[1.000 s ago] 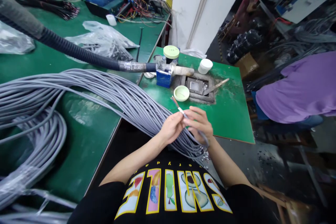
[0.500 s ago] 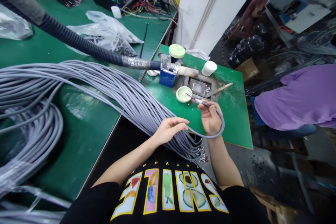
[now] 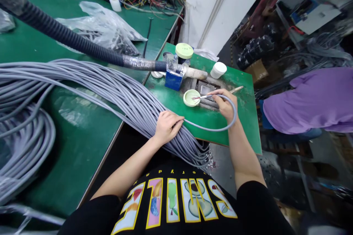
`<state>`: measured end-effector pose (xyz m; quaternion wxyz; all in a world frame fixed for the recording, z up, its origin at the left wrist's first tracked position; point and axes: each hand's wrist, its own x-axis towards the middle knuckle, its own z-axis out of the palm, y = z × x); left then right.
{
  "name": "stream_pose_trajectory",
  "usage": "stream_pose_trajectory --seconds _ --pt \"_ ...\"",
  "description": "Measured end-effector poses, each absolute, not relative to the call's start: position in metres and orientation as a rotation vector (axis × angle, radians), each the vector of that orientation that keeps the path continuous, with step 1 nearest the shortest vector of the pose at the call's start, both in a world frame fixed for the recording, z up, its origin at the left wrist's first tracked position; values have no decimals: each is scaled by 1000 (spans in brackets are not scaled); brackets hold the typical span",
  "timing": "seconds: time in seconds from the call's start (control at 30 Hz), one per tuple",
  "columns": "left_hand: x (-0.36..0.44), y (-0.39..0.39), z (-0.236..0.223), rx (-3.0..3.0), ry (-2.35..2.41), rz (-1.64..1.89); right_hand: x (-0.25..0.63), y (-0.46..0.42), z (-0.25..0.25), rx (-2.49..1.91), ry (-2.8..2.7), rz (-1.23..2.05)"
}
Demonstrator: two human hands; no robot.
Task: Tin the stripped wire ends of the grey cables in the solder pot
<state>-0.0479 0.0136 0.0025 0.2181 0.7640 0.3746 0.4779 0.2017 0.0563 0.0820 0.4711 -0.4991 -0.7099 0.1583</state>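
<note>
My right hand [image 3: 224, 103] pinches one grey cable [image 3: 217, 129] near its stripped end. The bared coloured wires [image 3: 196, 98] reach into a shallow pale green dish [image 3: 191, 98] on the small green table [image 3: 242, 117]. The cable loops back to my left hand [image 3: 166, 126], which rests closed on the big bundle of grey cables [image 3: 110, 88] at the table edge. Just behind the dish sits a square metal pot [image 3: 206, 90] set into the table.
A black corrugated hose [image 3: 68, 40] runs from the upper left to a blue block [image 3: 173, 79]. A green-lidded jar [image 3: 184, 52], a white jar [image 3: 218, 70] and a brush [image 3: 234, 89] stand nearby. A person in purple [image 3: 309, 99] sits at the right. Plastic bags [image 3: 104, 29] lie on the left bench.
My right hand has carried the cable end forward from my left hand to the green dish. My left hand dropped onto the cable bundle.
</note>
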Motion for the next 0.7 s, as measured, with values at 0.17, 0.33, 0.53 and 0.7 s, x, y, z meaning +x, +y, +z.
stream_pose_trajectory --seconds 0.17,0.33,0.53,0.7 --pt "-49 13 3 2168 1049 1333 203 78 78 -1225 -1908 443" --pt "-49 13 2 2153 1057 1341 201 87 72 -1229 -1974 458" --pt "-49 13 0 2104 1072 1319 199 91 72 -1203 -2042 474" --pt "-50 13 1 2041 1038 1344 201 94 74 -1200 -2110 433"
